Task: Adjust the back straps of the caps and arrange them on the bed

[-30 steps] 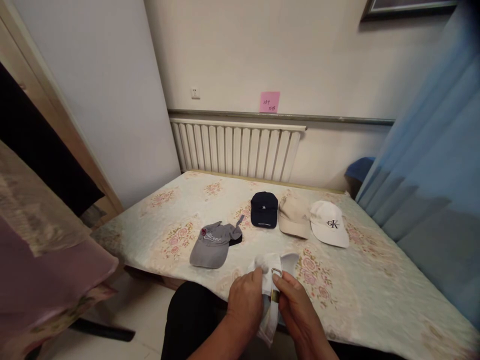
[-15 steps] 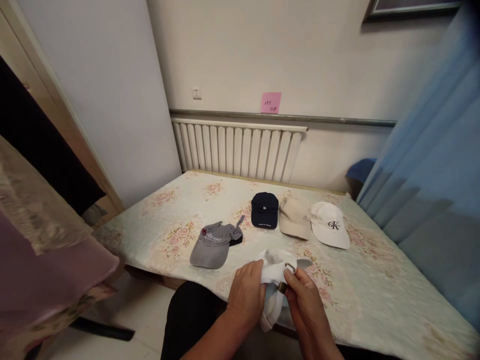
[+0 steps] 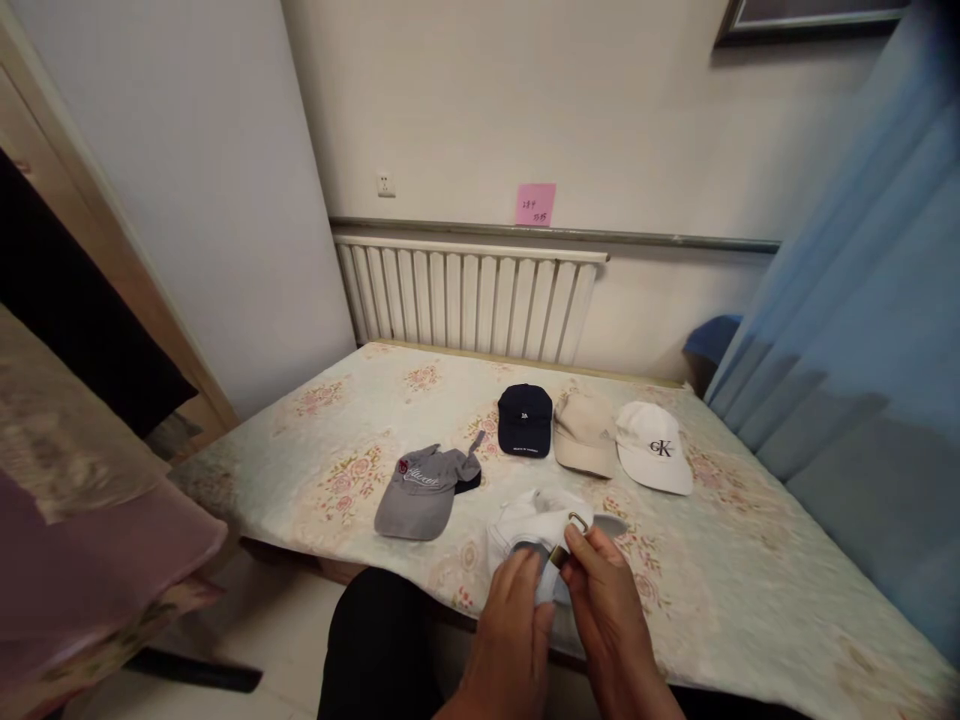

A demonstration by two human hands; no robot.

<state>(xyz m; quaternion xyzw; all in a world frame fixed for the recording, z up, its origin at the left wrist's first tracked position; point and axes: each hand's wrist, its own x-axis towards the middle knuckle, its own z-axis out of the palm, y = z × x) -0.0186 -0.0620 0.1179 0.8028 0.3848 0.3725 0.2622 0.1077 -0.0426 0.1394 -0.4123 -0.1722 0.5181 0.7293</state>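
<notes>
A white baseball cap (image 3: 525, 520) is at the bed's near edge, its back strap and metal buckle (image 3: 557, 556) towards me. My right hand (image 3: 611, 600) pinches the strap beside the buckle between thumb and fingers. At the cap's rear opening, my left hand (image 3: 510, 620) has its fingers bent and close together around the strap's other side; the fingertips are partly hidden. Left of the hands lies a grey cap (image 3: 420, 495) with script lettering, its strap undone. Farther back sit a navy cap (image 3: 525, 420), a beige cap (image 3: 585, 435) and a white CK cap (image 3: 654, 447) side by side.
A floral sheet (image 3: 300, 480) covers the bed. Behind it, a radiator (image 3: 465, 300) runs along the wall, with a pink note (image 3: 536, 204) above. A blue curtain (image 3: 847, 380) hangs at the right. Draped cloths (image 3: 82, 560) are at the left.
My left hand has moved down and slightly right, from the cap's side to the rear opening, uncovering more of the cap's left side. My right hand keeps its pinch near the buckle.
</notes>
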